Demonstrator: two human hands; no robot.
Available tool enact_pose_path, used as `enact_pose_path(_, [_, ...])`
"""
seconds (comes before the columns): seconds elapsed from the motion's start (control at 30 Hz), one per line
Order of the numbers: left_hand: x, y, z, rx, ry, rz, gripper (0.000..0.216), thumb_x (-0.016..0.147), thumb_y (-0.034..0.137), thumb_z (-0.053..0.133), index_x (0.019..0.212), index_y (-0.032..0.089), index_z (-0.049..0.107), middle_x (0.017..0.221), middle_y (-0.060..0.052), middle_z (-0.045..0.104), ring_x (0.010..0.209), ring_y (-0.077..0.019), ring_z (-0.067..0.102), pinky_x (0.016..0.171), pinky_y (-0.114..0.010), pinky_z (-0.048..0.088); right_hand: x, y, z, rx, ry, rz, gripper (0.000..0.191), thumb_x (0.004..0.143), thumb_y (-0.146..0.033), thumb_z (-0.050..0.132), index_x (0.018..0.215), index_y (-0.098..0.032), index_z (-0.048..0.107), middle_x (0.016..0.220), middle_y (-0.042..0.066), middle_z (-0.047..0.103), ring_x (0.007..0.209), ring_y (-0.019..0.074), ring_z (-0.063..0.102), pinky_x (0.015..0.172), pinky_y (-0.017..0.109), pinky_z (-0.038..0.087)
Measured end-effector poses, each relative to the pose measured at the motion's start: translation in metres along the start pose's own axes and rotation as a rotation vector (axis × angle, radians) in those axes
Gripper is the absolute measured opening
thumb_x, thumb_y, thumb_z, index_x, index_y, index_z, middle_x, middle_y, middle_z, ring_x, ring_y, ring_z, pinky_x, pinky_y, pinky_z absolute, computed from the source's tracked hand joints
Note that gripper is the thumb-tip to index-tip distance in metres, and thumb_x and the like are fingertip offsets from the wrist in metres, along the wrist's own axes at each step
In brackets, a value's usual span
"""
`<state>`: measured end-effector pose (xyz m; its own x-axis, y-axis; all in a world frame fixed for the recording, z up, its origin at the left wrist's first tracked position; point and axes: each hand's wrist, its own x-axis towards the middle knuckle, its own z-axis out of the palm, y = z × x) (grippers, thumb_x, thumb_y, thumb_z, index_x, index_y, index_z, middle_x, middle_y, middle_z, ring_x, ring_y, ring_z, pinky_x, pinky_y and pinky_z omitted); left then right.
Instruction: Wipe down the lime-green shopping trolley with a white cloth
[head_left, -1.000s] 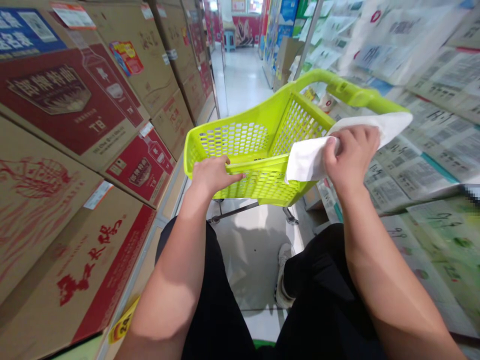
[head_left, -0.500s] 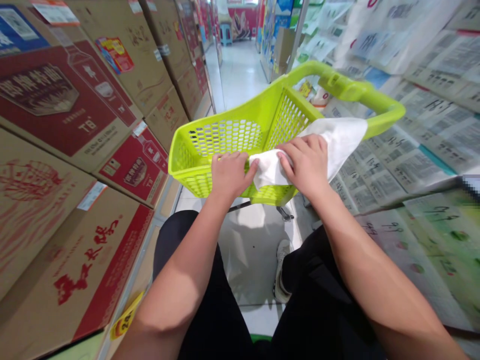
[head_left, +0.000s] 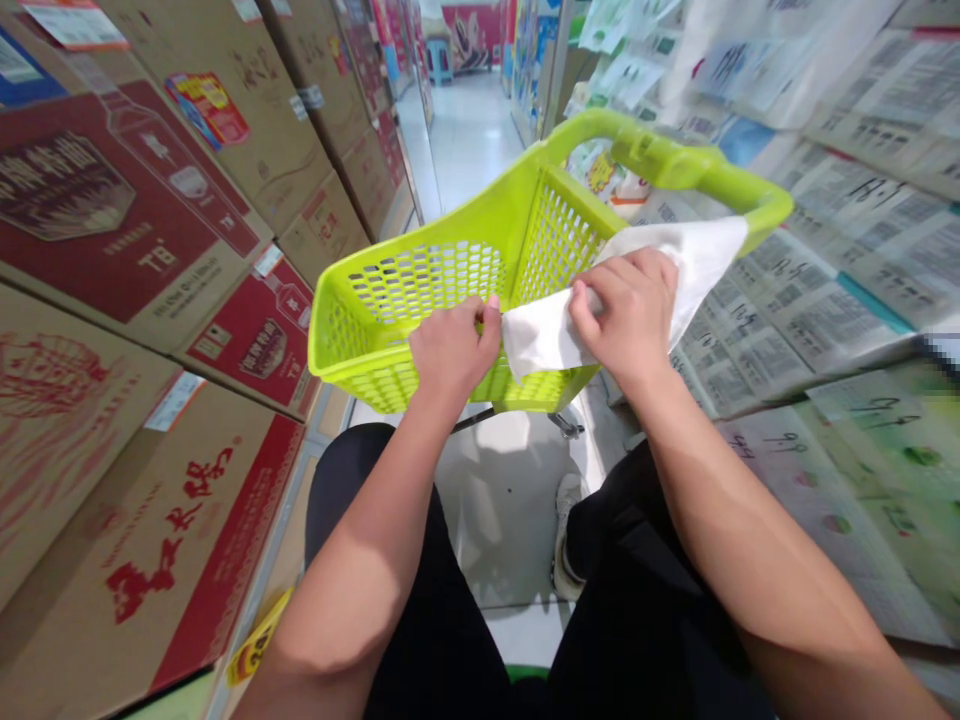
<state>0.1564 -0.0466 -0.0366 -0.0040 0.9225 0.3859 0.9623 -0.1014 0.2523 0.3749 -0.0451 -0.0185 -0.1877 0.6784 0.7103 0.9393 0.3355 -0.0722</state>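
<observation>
A lime-green plastic shopping basket (head_left: 427, 290) with a thick curved handle (head_left: 660, 165) stands on wheels in front of me. My left hand (head_left: 450, 350) is closed on the basket's near rim. My right hand (head_left: 630, 315) presses a white cloth (head_left: 705, 260) against the rim and right side, fingers curled over the cloth. The cloth drapes from the rim up toward the handle. My black-trousered legs and one white shoe (head_left: 566, 540) show below the basket.
Stacked cardboard cartons (head_left: 150, 250) with red print line the left side. Shelves of packaged goods with printed labels (head_left: 847, 260) run along the right. A narrow white-tiled aisle (head_left: 465, 130) leads away between them.
My right hand slid the cloth from the handle end leftward along the rim toward my left hand. The basket has shifted left and tilted slightly.
</observation>
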Motion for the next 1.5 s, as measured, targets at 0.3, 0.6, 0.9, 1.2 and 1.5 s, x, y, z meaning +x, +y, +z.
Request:
enact_pose_path(0.3, [-0.006, 0.013, -0.002, -0.039, -0.028, -0.077, 0.050, 0.104, 0.049, 0.032, 0.095, 0.026, 0.075, 0.090, -0.009, 0.076, 0.085, -0.0266, 0.069, 0.070, -0.034, 0.037, 0.001, 0.025, -0.005, -0.035, 0.221, 0.142, 0.031, 0.099, -0.036, 0.041, 0.094, -0.024, 0.069, 0.099, 0.013, 0.065, 0.115, 0.0355, 0.048, 0.105, 0.062, 0.028])
enact_pose_path(0.6, [0.002, -0.001, -0.003, -0.037, -0.024, -0.111, 0.045, 0.101, 0.047, 0.038, 0.094, 0.028, 0.078, 0.090, -0.008, 0.076, 0.087, -0.0283, 0.069, 0.071, -0.035, 0.039, -0.005, 0.001, -0.006, -0.071, 0.035, 0.024, 0.033, 0.097, -0.036, 0.042, 0.099, -0.023, 0.073, 0.097, 0.010, 0.067, 0.108, 0.0337, 0.051, 0.106, 0.060, 0.031])
enact_pose_path(0.9, [0.001, 0.000, -0.003, -0.010, -0.022, -0.108, 0.047, 0.101, 0.046, 0.035, 0.095, 0.027, 0.077, 0.089, -0.010, 0.076, 0.086, -0.0297, 0.070, 0.070, -0.036, 0.040, 0.001, 0.031, -0.006, -0.093, 0.264, 0.129, 0.038, 0.098, -0.034, 0.036, 0.095, -0.024, 0.073, 0.096, 0.014, 0.060, 0.112, 0.0372, 0.047, 0.107, 0.070, 0.025])
enact_pose_path(1.2, [0.010, -0.001, -0.011, 0.040, -0.149, -0.097, 0.045, 0.098, 0.042, 0.036, 0.095, 0.024, 0.077, 0.094, -0.013, 0.078, 0.090, -0.0328, 0.071, 0.071, -0.039, 0.046, -0.002, 0.028, 0.006, -0.122, 0.352, 0.124, 0.041, 0.100, -0.036, 0.031, 0.091, -0.022, 0.068, 0.097, 0.014, 0.058, 0.115, 0.0337, 0.049, 0.114, 0.066, 0.024])
enact_pose_path(1.5, [0.043, -0.001, -0.010, 0.024, -0.329, -0.195, 0.047, 0.095, 0.040, 0.033, 0.106, 0.029, 0.077, 0.119, -0.011, 0.077, 0.112, -0.0359, 0.070, 0.081, -0.043, 0.050, 0.013, 0.026, 0.012, -0.098, 0.256, 0.213, 0.032, 0.095, -0.030, 0.039, 0.096, -0.022, 0.070, 0.097, 0.013, 0.059, 0.115, 0.0368, 0.049, 0.111, 0.069, 0.023])
